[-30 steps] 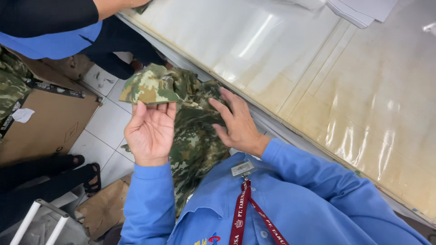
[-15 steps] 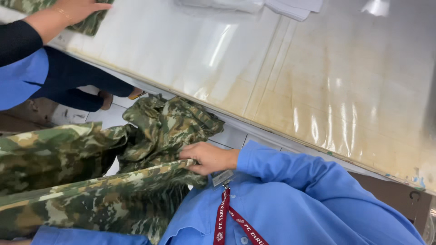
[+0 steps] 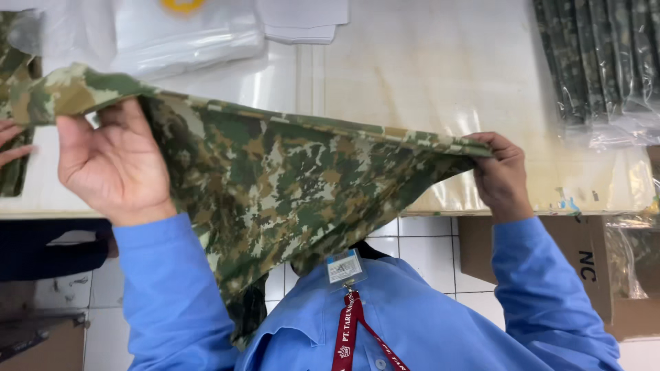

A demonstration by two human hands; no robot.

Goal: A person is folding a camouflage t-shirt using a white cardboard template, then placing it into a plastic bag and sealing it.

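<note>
Camouflage cloth [image 3: 289, 185] is stretched between both hands above the table [image 3: 412, 82] edge, its top hem pulled taut, the rest hanging toward the blue shirt [image 3: 426, 323]. Left hand [image 3: 113, 165] grasps one corner, fingers curled over the hem; right hand [image 3: 502, 172] pinches the other. Spreading looks done; laying or folding is not yet done. Bare tabletop lies ahead, bounded by plastic bags [image 3: 185, 34] and packed camouflage bundles [image 3: 598, 62]. Another person's fingers [image 3: 14, 141] show far left.
</note>
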